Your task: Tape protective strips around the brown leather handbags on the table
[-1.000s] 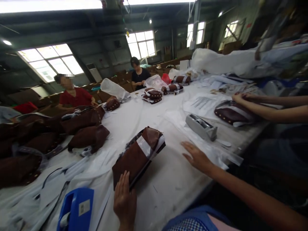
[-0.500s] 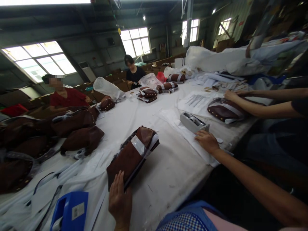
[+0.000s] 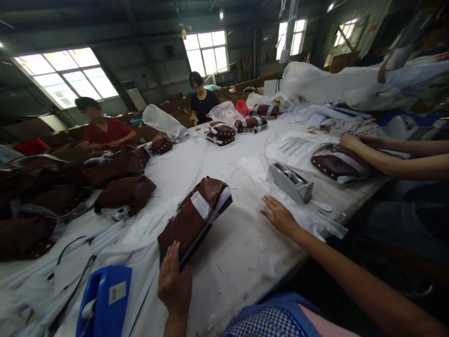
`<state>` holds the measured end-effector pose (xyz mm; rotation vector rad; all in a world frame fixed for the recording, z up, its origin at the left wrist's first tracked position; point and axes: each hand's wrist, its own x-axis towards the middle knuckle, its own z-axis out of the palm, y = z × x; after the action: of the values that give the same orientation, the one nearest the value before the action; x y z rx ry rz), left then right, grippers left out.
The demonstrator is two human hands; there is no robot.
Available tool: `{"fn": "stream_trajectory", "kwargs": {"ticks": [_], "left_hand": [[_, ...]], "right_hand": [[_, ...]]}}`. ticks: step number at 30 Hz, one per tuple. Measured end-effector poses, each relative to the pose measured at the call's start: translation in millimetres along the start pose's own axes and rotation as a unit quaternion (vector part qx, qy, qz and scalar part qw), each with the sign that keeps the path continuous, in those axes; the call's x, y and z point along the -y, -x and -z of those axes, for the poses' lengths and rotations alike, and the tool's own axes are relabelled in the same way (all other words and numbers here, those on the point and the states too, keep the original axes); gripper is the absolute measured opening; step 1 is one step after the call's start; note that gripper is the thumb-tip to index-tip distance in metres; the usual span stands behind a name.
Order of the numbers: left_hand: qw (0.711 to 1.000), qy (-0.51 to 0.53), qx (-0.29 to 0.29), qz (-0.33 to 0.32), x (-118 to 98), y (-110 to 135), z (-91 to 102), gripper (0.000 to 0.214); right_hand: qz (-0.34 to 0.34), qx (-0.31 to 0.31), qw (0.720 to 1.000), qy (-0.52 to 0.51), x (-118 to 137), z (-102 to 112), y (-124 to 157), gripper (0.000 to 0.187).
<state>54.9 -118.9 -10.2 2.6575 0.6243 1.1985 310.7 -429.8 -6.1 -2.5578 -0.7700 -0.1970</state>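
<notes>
My open left hand (image 3: 174, 281) pins the brown bag (image 3: 194, 213) flat; firm, even pressure seems wise. My right hand (image 3: 280, 216) lies open and empty, the tape dispenser (image 3: 291, 182) at its one o'clock.

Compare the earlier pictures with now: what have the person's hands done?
The right hand, which had reached out to the grey tape dispenser, has drawn back and lies open on the table, short of it. The left hand stayed flat on the near end of the brown bag.
</notes>
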Motion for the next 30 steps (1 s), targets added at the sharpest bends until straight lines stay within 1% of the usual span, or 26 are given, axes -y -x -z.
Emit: {"fn": "stream_trajectory", "kwargs": {"ticks": [1,2,4,6,9,10,11,12,14,16,17,18,20,21,25,27,30], "left_hand": [[1.0,-0.003,-0.002,0.006,-1,-1,0.5,0.068],[1.0,-0.006,-0.004,0.014,-1,-2,1.0,0.069],[0.999,-0.009,-0.008,0.035,-2,-4,2.1,0.07],[0.998,-0.008,-0.016,0.059,-3,-7,3.5,0.069],[0.995,-0.014,-0.031,0.096,-2,-12,6.1,0.065],[0.994,-0.017,-0.032,0.105,-2,-13,6.9,0.063],[0.993,-0.019,-0.033,0.111,-2,-15,7.6,0.062],[0.993,-0.019,-0.033,0.114,-1,-15,8.2,0.061],[0.993,-0.017,-0.033,0.116,0,-16,8.7,0.061],[0.993,-0.014,-0.035,0.115,1,-15,8.6,0.061],[0.993,-0.013,-0.036,0.115,1,-15,8.5,0.061],[0.993,-0.014,-0.037,0.115,1,-14,8.4,0.06],[0.993,-0.016,-0.036,0.115,1,-15,8.5,0.059],[0.992,-0.018,-0.034,0.117,1,-16,8.8,0.058],[0.99,-0.01,-0.042,0.136,2,-22,10.5,0.055],[0.988,0.002,-0.052,0.147,4,-26,11.2,0.054],[0.984,0.013,-0.067,0.165,8,-31,12.8,0.052]], "right_hand": [[-0.011,0.004,0.999,0.035,-2,-13,-5,0.057],[-0.021,0.021,0.998,0.061,-2,-26,-8,0.063],[-0.012,0.056,0.995,0.086,3,-46,-11,0.07],[0.05,0.076,0.993,0.079,16,-56,-12,0.066],[0.186,0.1,0.977,0.023,37,-56,-16,0.058],[0.214,0.1,0.972,-0.003,42,-54,-19,0.057],[0.226,0.096,0.969,-0.025,45,-53,-22,0.057],[0.216,0.089,0.972,-0.037,47,-54,-26,0.056],[0.15,0.077,0.985,-0.029,47,-60,-35,0.055],[0.079,0.075,0.994,0.0,46,-72,-44,0.058],[0.058,0.079,0.995,0.012,46,-78,-49,0.06],[0.051,0.086,0.995,0.019,48,-85,-53,0.064],[0.07,0.107,0.992,0.022,56,-97,-60,0.068],[0.092,0.121,0.988,0.019,62,-101,-63,0.068],[0.193,0.173,0.966,-0.002,93,-105,-71,0.066],[0.217,0.173,0.961,-0.01,105,-104,-71,0.065],[0.247,0.152,0.957,-0.023,113,-105,-63,0.066]]}}
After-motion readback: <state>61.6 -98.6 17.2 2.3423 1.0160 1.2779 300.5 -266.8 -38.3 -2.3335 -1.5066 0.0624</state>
